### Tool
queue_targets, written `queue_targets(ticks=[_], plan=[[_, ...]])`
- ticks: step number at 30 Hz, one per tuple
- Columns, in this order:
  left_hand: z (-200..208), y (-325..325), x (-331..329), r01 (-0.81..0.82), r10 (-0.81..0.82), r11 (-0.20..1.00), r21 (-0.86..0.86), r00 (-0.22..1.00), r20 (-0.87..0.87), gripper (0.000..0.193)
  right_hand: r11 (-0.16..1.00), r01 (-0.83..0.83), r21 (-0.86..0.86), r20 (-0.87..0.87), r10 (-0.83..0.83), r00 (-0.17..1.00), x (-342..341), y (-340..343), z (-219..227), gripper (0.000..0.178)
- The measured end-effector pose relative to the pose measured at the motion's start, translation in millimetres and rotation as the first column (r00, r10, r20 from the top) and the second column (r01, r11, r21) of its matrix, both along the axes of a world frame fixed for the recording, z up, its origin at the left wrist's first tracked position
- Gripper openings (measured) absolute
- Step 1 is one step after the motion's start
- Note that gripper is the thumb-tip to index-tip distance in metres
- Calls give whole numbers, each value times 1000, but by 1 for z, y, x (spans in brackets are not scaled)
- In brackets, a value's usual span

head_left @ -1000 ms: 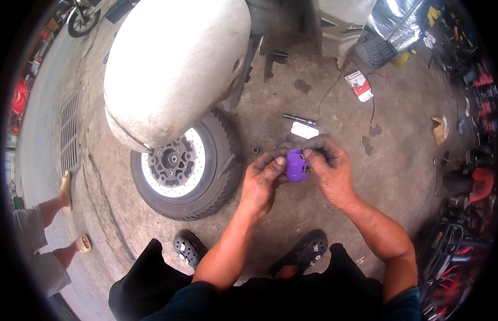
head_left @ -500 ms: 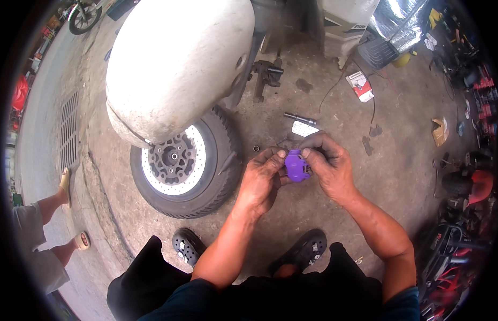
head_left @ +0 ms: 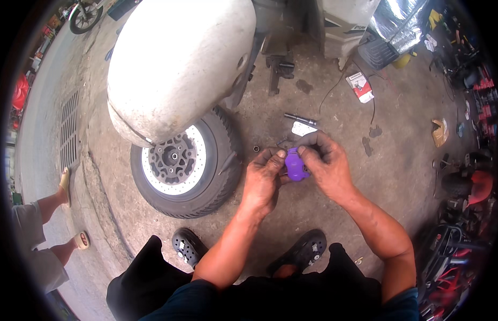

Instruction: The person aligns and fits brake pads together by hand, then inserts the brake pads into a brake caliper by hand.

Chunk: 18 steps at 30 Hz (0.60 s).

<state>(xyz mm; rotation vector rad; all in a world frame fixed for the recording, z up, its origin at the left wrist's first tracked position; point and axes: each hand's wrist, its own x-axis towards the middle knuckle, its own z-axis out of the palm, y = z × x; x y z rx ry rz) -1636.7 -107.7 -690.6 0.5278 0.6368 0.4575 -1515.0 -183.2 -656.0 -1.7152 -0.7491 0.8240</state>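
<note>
Between my two hands, above the floor, is a small purple brake caliper [head_left: 297,167]. My left hand [head_left: 262,179] grips its left side, with the thumb on the upper edge and the other fingers partly hidden underneath. From the right, my right hand [head_left: 330,168] pinches the caliper's upper right part, thumb on top. Left of my hands lies a wheel [head_left: 219,176] with a tyre and a pale brake disc, partly under a white scooter fender [head_left: 179,59]. A dark metal bracket [head_left: 278,72] hangs beside the fender.
Beyond my hands lie a dark metal rod [head_left: 300,119], a white card [head_left: 303,129] and a small ring [head_left: 256,148]. A red-and-white box [head_left: 359,88] and dark flat pieces [head_left: 366,145] are to the right. Another person's legs [head_left: 53,206] show at left; clutter lines the right edge.
The caliper has tilted slightly in my hands, and my right fingers have closed farther over its right side. The hanging bracket has swung right, and the fender has shifted slightly right.
</note>
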Motion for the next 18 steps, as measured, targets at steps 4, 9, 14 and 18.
queue_targets(ticks=[4, 9, 14, 18], plan=[[-3, -2, 2, -29, 31, 998, 59, 999, -35, 19, 998, 38, 42, -39, -36, 999, -2, -1, -1, 12], [0, -6, 7, -87, 96, 990, 113, 992, -80, 20, 996, 36, 78, 2, -36, 999, 0, -3, -2, 11], [4, -6, 8, -115, 137, 981, 159, 981, -137, 19, 992, 22, 121, 22, -25, 999, -3, -2, -2, 11], [9, -5, 7, -105, 127, 984, 142, 980, -155, 19, 995, 1, 104, 64, -8, 998, -2, -2, -5, 11]])
